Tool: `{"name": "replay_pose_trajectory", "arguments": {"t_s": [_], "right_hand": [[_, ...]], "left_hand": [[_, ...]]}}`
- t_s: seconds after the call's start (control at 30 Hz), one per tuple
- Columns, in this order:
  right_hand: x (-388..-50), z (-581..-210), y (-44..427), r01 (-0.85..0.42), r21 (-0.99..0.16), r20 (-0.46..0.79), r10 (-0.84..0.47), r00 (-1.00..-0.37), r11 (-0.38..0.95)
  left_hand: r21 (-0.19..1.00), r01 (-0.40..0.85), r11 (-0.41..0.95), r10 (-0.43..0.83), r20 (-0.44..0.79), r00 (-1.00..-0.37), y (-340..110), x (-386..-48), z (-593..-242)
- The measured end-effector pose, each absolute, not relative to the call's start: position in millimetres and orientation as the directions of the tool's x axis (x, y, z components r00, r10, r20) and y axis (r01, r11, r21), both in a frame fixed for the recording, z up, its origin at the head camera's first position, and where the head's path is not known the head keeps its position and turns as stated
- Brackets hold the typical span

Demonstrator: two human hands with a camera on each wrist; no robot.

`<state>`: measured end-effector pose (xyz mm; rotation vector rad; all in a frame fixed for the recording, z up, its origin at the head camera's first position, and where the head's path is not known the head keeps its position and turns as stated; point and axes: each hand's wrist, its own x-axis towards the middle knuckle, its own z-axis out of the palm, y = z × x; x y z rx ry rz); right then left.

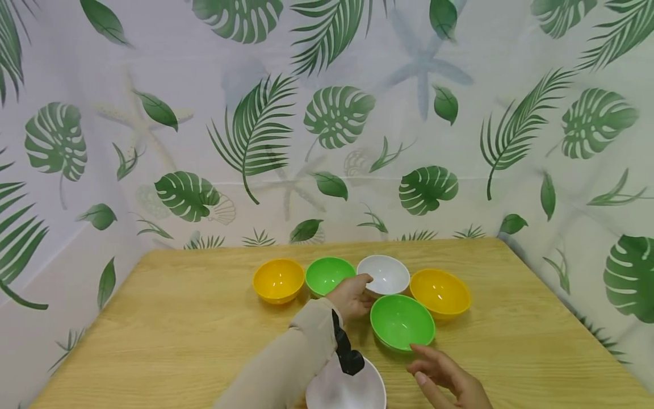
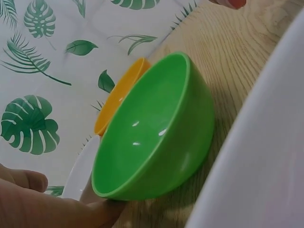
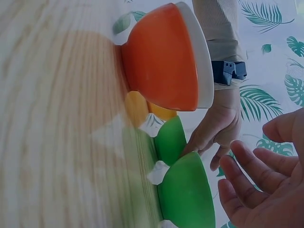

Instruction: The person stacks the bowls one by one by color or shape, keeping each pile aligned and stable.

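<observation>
In the head view, my left hand (image 1: 352, 296) reaches to the near left rim of a white bowl (image 1: 385, 275). Its thumb lies over the rim and its fingers lie low outside. The left wrist view shows the thumb (image 2: 31, 180) apart from the white bowl (image 2: 81, 172). Whether the fingers touch it is unclear. A green bowl (image 1: 402, 322) stands just in front of the white one. My right hand (image 1: 449, 379) hovers near the green bowl's front rim, fingers spread and loosely bent, holding nothing. Below my left forearm stands a bowl, white inside (image 1: 347, 386) and orange outside (image 3: 159, 59).
A yellow bowl (image 1: 278, 281) and another green bowl (image 1: 329, 274) stand left of the white bowl. A second yellow bowl (image 1: 440, 292) is at its right. All rest on a wooden table (image 1: 179, 324) before a leaf-patterned cloth (image 1: 286, 227).
</observation>
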<state>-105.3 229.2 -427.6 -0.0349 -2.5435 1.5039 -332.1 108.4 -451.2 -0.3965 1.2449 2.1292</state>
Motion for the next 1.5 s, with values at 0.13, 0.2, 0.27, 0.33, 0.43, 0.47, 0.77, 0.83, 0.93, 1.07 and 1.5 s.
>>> {"name": "replay_pose_trajectory", "arguments": {"t_s": [0.13, 0.2, 0.27, 0.33, 0.43, 0.47, 0.77, 0.83, 0.93, 1.07, 1.5], "right_hand": [[-105.0, -428.6, 231.7, -0.059, -0.873, 0.13, 0.115, -0.985, 0.484], [-105.1, -428.9, 234.0, -0.039, -0.877, 0.108, 0.116, -0.987, 0.478], [-105.5, -429.1, 236.6, -0.021, -0.882, 0.088, 0.12, -0.989, 0.471], [-105.6, -429.6, 239.4, -0.004, -0.888, 0.069, 0.126, -0.99, 0.46], [-104.8, -430.8, 243.4, -0.001, -0.891, 0.069, 0.134, -0.989, 0.454], [-104.4, -431.1, 244.7, 0.0, -0.892, 0.07, 0.137, -0.988, 0.452], [-99.8, -434.0, 253.2, 0.055, -0.895, 0.03, 0.183, -0.983, 0.442], [-99.1, -435.0, 254.4, 0.073, -0.895, 0.014, 0.192, -0.981, 0.44], [-99.5, -435.9, 255.9, 0.114, -0.895, -0.026, 0.206, -0.978, 0.431], [-101.0, -437.0, 257.5, 0.153, -0.888, -0.06, 0.221, -0.973, 0.433], [-99.6, -440.1, 254.0, 0.125, -0.893, -0.029, 0.221, -0.975, 0.433]], "left_hand": [[0.666, -0.681, -0.305, 0.413, -0.552, -0.725, 119.4, -370.1, -502.9], [0.687, -0.666, -0.292, 0.381, -0.555, -0.739, 120.7, -369.2, -503.1], [0.708, -0.648, -0.279, 0.347, -0.556, -0.756, 118.0, -358.8, -491.2], [0.728, -0.632, -0.264, 0.331, -0.547, -0.769, 114.1, -350.0, -481.1], [0.74, -0.622, -0.254, 0.328, -0.539, -0.776, 114.9, -350.1, -482.2], [0.738, -0.625, -0.254, 0.331, -0.541, -0.773, 116.3, -352.8, -485.7], [0.672, -0.684, -0.284, 0.405, -0.563, -0.721, 145.5, -417.5, -568.0], [0.697, -0.661, -0.278, 0.368, -0.558, -0.744, 145.0, -405.5, -554.6], [0.746, -0.623, -0.237, 0.305, -0.551, -0.777, 140.7, -381.6, -527.0], [0.78, -0.597, -0.188, 0.303, -0.532, -0.79, 131.7, -362.2, -504.3], [0.785, -0.596, -0.167, 0.302, -0.535, -0.789, 126.9, -354.4, -495.9]]}}
